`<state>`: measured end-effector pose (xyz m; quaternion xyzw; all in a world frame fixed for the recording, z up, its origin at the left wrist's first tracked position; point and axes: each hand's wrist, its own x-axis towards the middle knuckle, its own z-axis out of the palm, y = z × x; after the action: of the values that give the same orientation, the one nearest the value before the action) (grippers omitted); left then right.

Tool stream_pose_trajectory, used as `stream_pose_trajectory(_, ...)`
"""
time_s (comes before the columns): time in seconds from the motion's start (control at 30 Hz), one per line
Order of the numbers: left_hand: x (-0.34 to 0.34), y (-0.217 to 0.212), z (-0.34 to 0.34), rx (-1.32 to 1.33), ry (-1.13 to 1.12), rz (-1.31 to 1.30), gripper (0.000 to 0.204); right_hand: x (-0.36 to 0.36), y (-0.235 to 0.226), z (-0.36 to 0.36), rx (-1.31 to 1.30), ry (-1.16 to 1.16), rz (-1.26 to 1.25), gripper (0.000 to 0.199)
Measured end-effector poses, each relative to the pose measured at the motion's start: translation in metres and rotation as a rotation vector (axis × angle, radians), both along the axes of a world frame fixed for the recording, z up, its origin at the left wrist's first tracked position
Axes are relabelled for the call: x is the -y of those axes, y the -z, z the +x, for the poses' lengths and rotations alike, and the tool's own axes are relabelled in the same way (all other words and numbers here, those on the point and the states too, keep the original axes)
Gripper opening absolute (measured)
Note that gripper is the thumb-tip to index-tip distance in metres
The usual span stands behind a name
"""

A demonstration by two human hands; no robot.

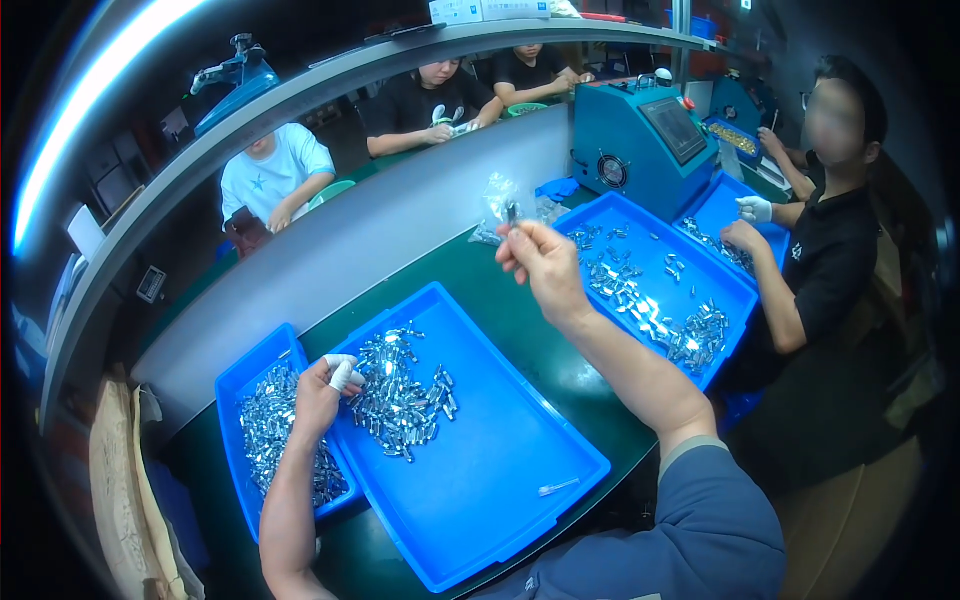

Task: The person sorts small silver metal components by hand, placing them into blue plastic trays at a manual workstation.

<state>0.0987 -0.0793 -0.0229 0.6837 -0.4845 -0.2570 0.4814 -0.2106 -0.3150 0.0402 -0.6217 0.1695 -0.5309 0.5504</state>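
Observation:
My right hand (pixel 545 268) is raised beyond the large blue tray (pixel 505 440), pinching a small shiny metal part (pixel 513 212) between thumb and fingers. Just behind that part is a crumpled clear plastic bag (pixel 500 188). White covers wrap some fingertips of my left hand (pixel 322 390). Its fingers are curled together at the tray's left side, beside a heap of small silvery metal parts (pixel 393 395); whatever they may hold is hidden. Left of it, a narrower blue tray (pixel 232 385) is filled with similar parts. A small clear plastic piece (pixel 558 488) lies near the large tray's lower right corner.
Another blue tray (pixel 735 300) with metal parts stands to the right, in front of a teal machine (pixel 625 140) with a screen. A person (pixel 840 220) works there. Beyond the grey partition (pixel 400 225) sit several other people. A shelf edge (pixel 330 75) crosses overhead.

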Motion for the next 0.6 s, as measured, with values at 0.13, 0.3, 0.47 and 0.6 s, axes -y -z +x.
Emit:
stream_pose_trajectory(0.13,-0.003,-0.002,-0.011,0.033,0.011,0.007,0.027,-0.033,0.034,-0.005,-0.187,-0.149,-0.058,0.020)
stream_pose_trajectory(0.3,-0.003,-0.033,-0.078,0.125,0.204,0.059,0.023,-0.074,0.064,-0.024,-0.379,-0.163,-0.563,0.012)
stream_pose_trajectory(0.47,0.010,-0.050,-0.145,0.132,0.367,0.197,0.022,-0.092,0.060,-0.039,-0.369,-0.083,-0.828,0.013)
stream_pose_trajectory(0.6,0.012,-0.046,-0.161,0.123,0.386,0.202,0.025,-0.095,0.056,-0.051,-0.411,-0.020,-0.930,0.012)
